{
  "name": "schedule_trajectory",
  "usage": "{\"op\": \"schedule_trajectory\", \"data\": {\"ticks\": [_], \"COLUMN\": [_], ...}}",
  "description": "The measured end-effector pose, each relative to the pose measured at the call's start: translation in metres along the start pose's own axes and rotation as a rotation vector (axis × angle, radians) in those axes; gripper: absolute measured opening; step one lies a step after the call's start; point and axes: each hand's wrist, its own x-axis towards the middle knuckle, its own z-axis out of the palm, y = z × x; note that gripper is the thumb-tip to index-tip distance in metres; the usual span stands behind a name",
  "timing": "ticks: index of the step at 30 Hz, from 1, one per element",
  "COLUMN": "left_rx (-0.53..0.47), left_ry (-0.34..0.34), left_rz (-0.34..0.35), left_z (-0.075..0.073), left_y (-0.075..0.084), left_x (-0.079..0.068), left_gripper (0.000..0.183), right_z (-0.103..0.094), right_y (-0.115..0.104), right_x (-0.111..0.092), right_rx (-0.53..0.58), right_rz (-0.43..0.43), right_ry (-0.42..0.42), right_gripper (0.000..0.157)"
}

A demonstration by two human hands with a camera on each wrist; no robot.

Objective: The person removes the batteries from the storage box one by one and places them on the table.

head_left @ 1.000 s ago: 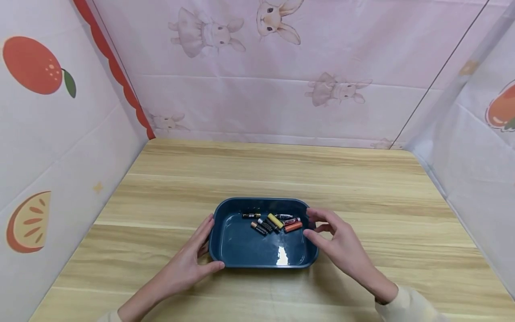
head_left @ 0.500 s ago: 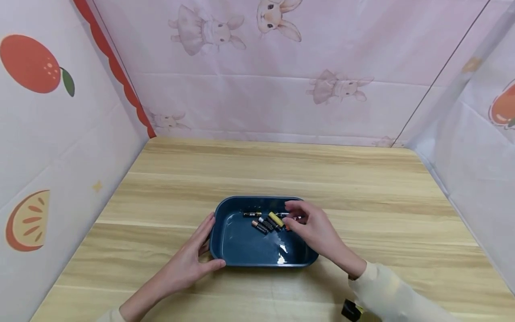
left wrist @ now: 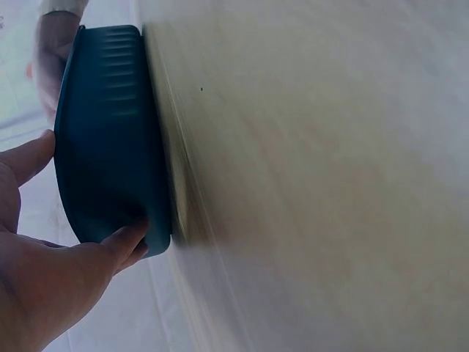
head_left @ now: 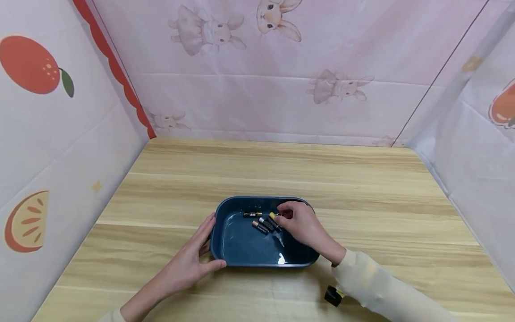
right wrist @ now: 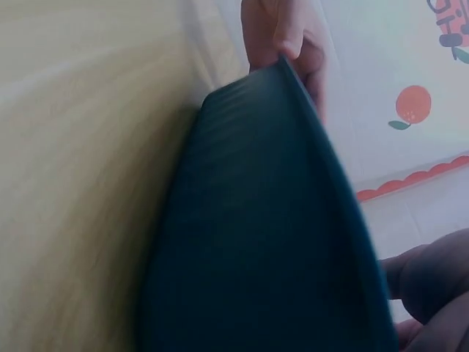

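A dark blue rectangular tray [head_left: 249, 255] stands on the table in the head view. My left hand [head_left: 191, 264] touches its left end, fingers fairly straight along the outer wall and thumb at the front rim. My right hand [head_left: 301, 223] reaches inside at the right, fingers bent, thumb tip right at a yellow battery [head_left: 272, 216]; I cannot tell whether it pinches it. Left of that lie two dark batteries, one silver-tipped [head_left: 267, 223] and one copper-tipped [head_left: 260, 227]. A black and gold battery [head_left: 252, 214] lies by the far wall. The right hand hides the tray's right part.
A small black block [head_left: 333, 296] with a yellow part shows beside the right sleeve [head_left: 374, 281]. The wood-grain table [head_left: 257, 170] extends behind the tray to a pink rabbit-print cloth [head_left: 257, 107]. Fruit-print white cloths [head_left: 72, 147] stand at both sides.
My right hand has moved left from the tray's right rim in over the batteries, covering the orange one and its neighbours. The left hand and the tray have stayed in place.
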Motion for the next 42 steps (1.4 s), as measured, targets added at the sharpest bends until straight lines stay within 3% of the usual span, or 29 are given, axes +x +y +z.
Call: {"op": "schedule_trajectory", "data": {"ticks": [12,22,29,35,42], "left_rx": [0.011,0.004,-0.013,-0.004,0.008], "left_ry": [0.001,0.001,0.007,0.012,0.009], "left_rz": [0.005,-0.006,0.039,0.057,0.026], "left_z": [0.0,0.002,0.002,0.002,0.0], "left_y": [-0.002,0.0,-0.002,-0.004,-0.003], "left_x": [0.0,0.0,-0.001,-0.001,0.0], "left_gripper": [0.104,0.105,0.105,0.105,0.105], "right_z": [0.014,0.019,0.021,0.016,0.0], "right_y": [0.008,0.008,0.01,0.009,0.007], "right_x": [0.013,0.013,0.016,0.015,0.011], "right_rx": [-0.053,-0.129,-0.174,-0.053,0.171], "right_rz": [0.02,-0.06,-0.12,-0.088,-0.004], "right_ry": [-0.071,-0.052,-0.038,-0.047,-0.124], "right_gripper": [0.015,0.015,0.015,0.017,0.021]}}
